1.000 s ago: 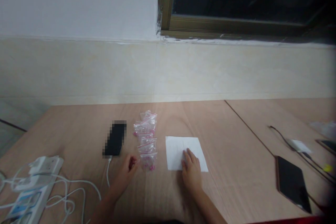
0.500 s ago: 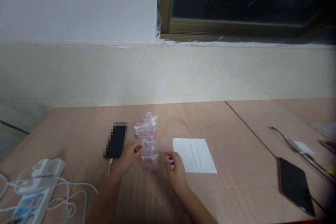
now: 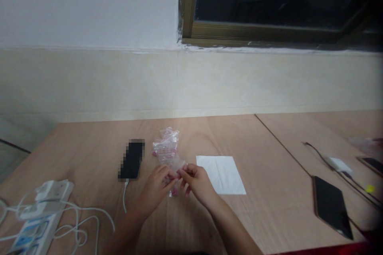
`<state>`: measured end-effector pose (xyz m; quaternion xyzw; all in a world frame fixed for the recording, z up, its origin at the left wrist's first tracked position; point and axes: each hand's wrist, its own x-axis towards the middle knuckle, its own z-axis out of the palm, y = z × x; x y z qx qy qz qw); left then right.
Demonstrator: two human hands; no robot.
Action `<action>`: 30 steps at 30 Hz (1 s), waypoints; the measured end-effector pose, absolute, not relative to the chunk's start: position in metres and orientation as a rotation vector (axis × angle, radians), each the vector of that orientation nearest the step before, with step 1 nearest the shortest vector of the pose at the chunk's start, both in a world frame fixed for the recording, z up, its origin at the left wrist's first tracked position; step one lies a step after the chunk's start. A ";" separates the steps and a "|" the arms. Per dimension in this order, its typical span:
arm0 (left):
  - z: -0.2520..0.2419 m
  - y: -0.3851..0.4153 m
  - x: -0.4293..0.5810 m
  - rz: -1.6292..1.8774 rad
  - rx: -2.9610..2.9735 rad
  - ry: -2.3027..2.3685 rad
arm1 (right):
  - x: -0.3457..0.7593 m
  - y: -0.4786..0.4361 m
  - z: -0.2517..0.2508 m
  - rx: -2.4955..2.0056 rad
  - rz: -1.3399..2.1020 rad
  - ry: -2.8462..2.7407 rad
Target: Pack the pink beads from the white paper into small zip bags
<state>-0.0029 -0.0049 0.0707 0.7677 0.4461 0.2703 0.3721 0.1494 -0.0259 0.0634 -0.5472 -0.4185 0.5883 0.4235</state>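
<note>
Several small clear zip bags with reddish-pink seal lines lie in an overlapping column on the wooden table, pink bits showing in some. At the near end of the column, my left hand and my right hand meet with fingertips almost touching. Both are closed in a pinch on one clear zip bag, whose upper part sticks up behind the fingers. Below the fingers shows a bag corner with pink bits; I cannot tell whether it belongs to the pinched bag. The fingers hide the exact grip.
A white paper sheet lies right of my hands. To the left are a black phone on a white cable and a power strip with tangled cords. Farther right lie a dark tablet-like device and a black cable.
My hands have come together from either side of the bag column. Both now pinch a zip bag at its near end, and that bag has lifted and shifted slightly.
</note>
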 end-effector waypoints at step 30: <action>0.063 -0.004 0.009 0.587 1.934 0.980 | 0.177 -0.045 0.065 -1.601 1.222 -1.270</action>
